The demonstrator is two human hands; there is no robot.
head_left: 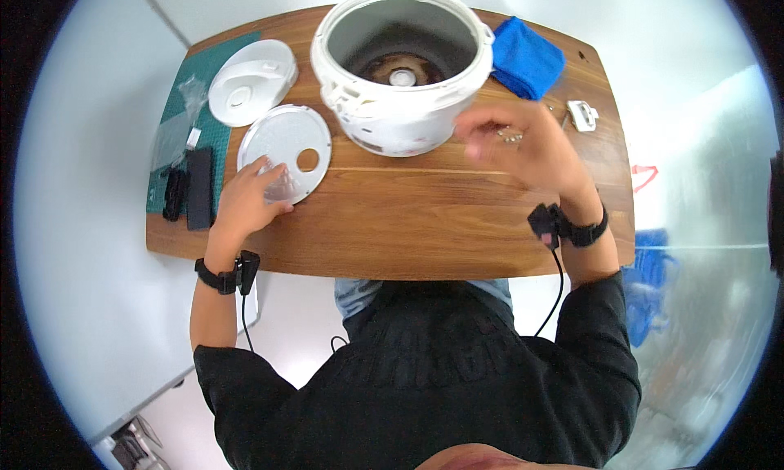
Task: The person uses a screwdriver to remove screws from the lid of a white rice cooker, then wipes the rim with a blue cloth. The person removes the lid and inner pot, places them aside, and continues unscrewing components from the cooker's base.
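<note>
My left hand (249,198) rests with spread fingers on the lower left part of a round, pale metal inner lid (273,131), which has one round hole and lies on the table. My right hand (518,142) is raised to the right of the white rice cooker body (384,119), apart from it. Its fingers are bent and blurred, so whether they hold anything is unclear. Small metal parts (511,135) show just behind this hand. The cooker stands without a lid, and its inside bottom looks brown and stained around a pale round centre.
Left of the cooker lies a white outer lid (245,94), partly on a green cutting mat (204,66). Clear plastic bags (171,139) and dark oblong items (199,188) lie there too. Right of the cooker are a folded blue cloth (528,59) and a small white part (582,115).
</note>
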